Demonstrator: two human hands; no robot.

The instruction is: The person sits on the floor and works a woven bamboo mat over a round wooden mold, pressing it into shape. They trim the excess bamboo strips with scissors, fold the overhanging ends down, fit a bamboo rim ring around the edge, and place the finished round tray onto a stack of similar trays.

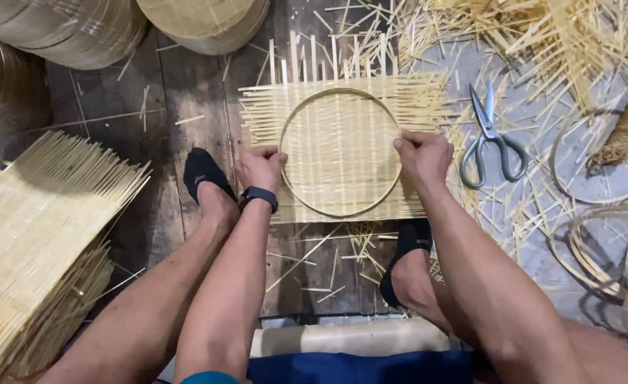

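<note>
A square woven bamboo mat [342,107] lies flat on the dark wooden floor between my feet. A thin round bamboo hoop [340,91] rests on top of it. My left hand [260,168] grips the hoop's left side against the mat; a black band sits on that wrist. My right hand [423,155] pinches the hoop's right side, pressing it onto the mat. Loose strip ends stick out from every edge of the mat.
Grey-handled scissors [490,139] lie right of the mat. A stack of woven mats [36,235] fills the left. Finished round baskets [207,21] stand at the top. Spare hoops [598,242] and bamboo offcuts [541,35] litter the right side. My black-socked feet flank the mat.
</note>
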